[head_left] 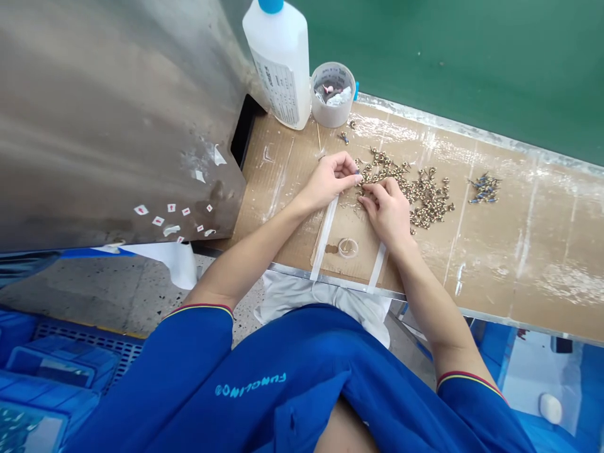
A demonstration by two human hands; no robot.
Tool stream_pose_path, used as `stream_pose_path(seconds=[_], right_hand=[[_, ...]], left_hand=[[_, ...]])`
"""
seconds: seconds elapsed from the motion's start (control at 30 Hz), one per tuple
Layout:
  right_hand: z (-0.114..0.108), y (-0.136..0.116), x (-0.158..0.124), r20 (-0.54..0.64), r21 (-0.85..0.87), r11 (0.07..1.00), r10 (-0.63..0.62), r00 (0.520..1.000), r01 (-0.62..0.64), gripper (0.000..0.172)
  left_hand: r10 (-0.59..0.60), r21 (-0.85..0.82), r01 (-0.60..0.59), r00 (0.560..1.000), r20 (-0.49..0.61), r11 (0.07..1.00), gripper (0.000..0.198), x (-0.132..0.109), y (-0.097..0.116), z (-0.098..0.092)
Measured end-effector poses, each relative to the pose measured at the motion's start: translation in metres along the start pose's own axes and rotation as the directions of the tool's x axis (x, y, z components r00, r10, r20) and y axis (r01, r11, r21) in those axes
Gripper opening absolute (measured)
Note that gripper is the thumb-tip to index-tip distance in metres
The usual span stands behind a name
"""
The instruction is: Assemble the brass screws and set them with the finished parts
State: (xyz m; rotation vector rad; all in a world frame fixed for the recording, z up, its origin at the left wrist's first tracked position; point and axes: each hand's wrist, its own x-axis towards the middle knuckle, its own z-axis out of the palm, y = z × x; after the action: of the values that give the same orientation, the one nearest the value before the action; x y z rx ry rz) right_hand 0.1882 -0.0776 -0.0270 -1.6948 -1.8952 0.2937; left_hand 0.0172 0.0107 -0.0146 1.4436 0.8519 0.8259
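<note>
Cardboard-topped bench (pixel 528 251) today, with a loose pile of small brass fittings (pixel 418 189) right by the hands. Left hand (pixel 328 182) and right hand (pixel 387 211) are both half-curled, pinched close together at the pile's edge; can't tell if either has a piece.

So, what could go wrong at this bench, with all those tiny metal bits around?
The loose heap of small brass-coloured metal fittings lies unconfined on the brown cardboard bench covering, right by the left hand and right hand. A careless sweep could perhaps scatter pieces off the bench. The tall white plastic bottle with a blue cap stands upright at the back and might tip if a reaching arm caught it.
</note>
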Motion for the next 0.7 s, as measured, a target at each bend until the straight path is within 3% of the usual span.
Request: stream_pose_path(seconds=[0.2, 0.33, 0.47, 0.57, 0.63, 0.7], right_hand=[[0.000, -0.012, 0.000, 0.124, -0.213, 0.976, -0.026, 0.992, 0.052, 0.017], [0.001, -0.014, 0.002, 0.143, -0.222, 0.972, -0.043, 0.989, 0.074, 0.022], [-0.004, -0.006, 0.004, 0.113, -0.087, 0.994, -0.062, 0.992, 0.072, 0.025], [-0.009, -0.001, 0.003, 0.060, 0.094, 0.996, -0.001, 0.998, -0.005, 0.026], [-0.010, 0.001, 0.002, 0.045, 0.292, 0.949, 0.107, 0.993, -0.115, 0.027], [-0.011, 0.002, 0.002, 0.053, 0.492, 0.839, 0.237, 0.970, -0.232, 0.030]], left_hand=[[0.019, -0.020, -0.019, 1.000, 0.006, 1.000, 0.021, 0.000, -0.002, 0.000], [0.021, -0.015, -0.020, 1.000, 0.020, 1.000, 0.019, 0.000, -0.002, 0.000], [0.011, 0.008, -0.012, 0.999, 0.032, 1.000, 0.018, -0.001, -0.002, -0.002], [0.003, 0.033, -0.004, 0.999, 0.045, 0.999, 0.018, -0.003, -0.002, 0.000], [-0.001, 0.038, -0.002, 0.998, 0.065, 0.999, 0.018, -0.005, 0.000, 0.002], [-0.007, 0.036, 0.004, 0.995, 0.101, 0.999, 0.017, -0.008, 0.002, 0.006]])
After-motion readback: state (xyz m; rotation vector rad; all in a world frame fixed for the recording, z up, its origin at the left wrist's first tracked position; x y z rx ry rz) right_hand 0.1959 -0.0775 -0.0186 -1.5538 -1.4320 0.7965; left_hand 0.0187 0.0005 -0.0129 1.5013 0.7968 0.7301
